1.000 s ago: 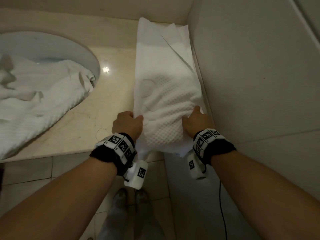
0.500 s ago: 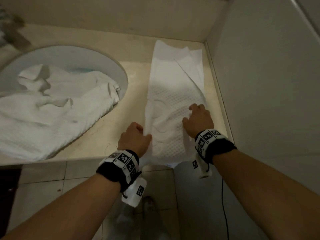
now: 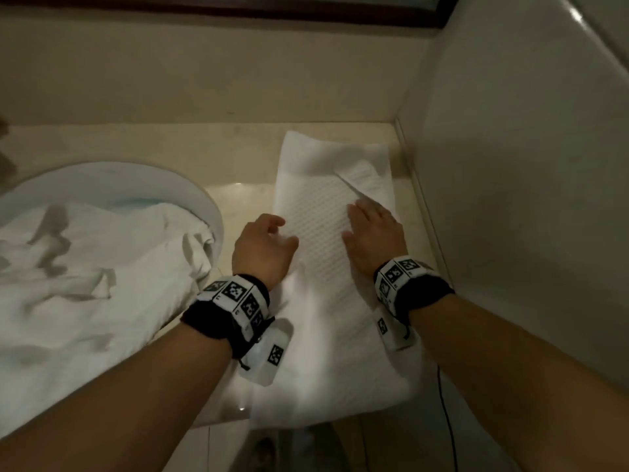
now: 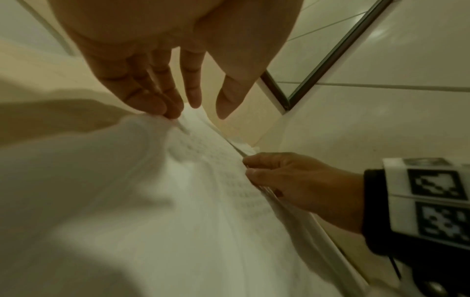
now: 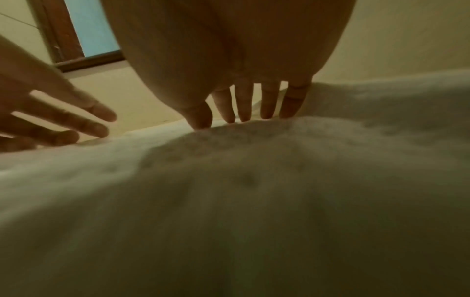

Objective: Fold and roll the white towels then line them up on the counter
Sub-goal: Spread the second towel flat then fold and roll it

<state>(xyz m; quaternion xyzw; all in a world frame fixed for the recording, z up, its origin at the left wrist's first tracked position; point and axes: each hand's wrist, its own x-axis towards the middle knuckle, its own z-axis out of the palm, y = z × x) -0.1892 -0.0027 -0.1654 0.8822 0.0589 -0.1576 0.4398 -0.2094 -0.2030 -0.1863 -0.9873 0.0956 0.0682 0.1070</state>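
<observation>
A white waffle-weave towel point(image 3: 326, 240), folded into a long narrow strip, lies on the beige counter point(image 3: 235, 155) beside the right wall; its near end hangs over the front edge. My left hand point(image 3: 263, 247) is at the strip's left edge, and in the left wrist view its straight fingers point(image 4: 157, 98) touch the cloth point(image 4: 178, 201). My right hand point(image 3: 372, 236) lies flat on the right side of the strip. In the right wrist view its fingertips point(image 5: 244, 112) press down on the towel point(image 5: 254, 201). Neither hand grips anything.
A round white sink point(image 3: 207, 212) at the left holds a crumpled heap of white towels point(image 3: 85, 284) that spills over the counter's front. A tiled wall point(image 3: 510, 199) closes the right side, with a backsplash behind. A thin black cable point(image 3: 446, 420) hangs below my right arm.
Both hands let go of the towel's near end and slid forward along the strip, now resting open near its middle. The view has shifted closer over the counter.
</observation>
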